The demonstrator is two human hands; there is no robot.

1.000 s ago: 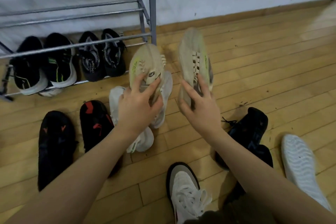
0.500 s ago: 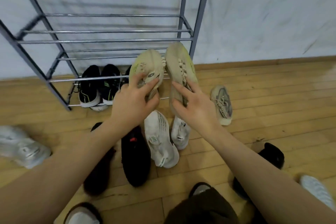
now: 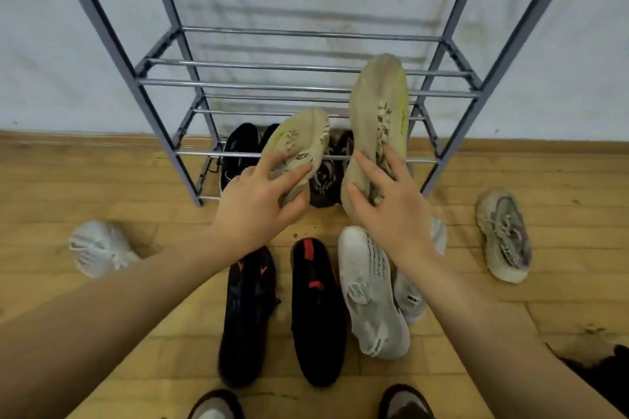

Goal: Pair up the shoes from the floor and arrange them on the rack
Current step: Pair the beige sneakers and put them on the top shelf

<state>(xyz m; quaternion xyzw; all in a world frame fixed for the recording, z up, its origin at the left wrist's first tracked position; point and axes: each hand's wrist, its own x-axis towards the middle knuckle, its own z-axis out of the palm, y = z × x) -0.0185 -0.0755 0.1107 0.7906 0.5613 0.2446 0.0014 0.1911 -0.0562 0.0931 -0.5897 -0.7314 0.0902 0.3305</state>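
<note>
**Listener:** Where does the scene start, nearest the camera?

**Operator:** On the wooden floor [image 3: 102, 333] just below me lie loose shoes: a black pair with red marks [image 3: 318, 313] side by side, a white knit pair [image 3: 371, 296] to their right, a single white shoe [image 3: 97, 247] far left, and a grey chunky shoe [image 3: 503, 236] far right.

**Listener:** And the hands?

**Operator:** Above those, my left hand [image 3: 253, 211] has its fingers curled round the heel end of one beige shoe [image 3: 299, 143]. My right hand [image 3: 391, 211] clamps the matching beige shoe [image 3: 377, 119], raised higher, toe pointing at the rack [image 3: 136, 71].

**Listener:** What is beyond them?

**Operator:** The grey metal rack against the wall. Dark shoes [image 3: 240, 150] already fill the left of its bottom shelf; the upper shelves look bare.

**Listener:** Which step is this?

**Operator:** I judge the pair is matched and being carried in. Next, I must set both soles across the bars of a free shelf, toes inward, side by side.
</note>
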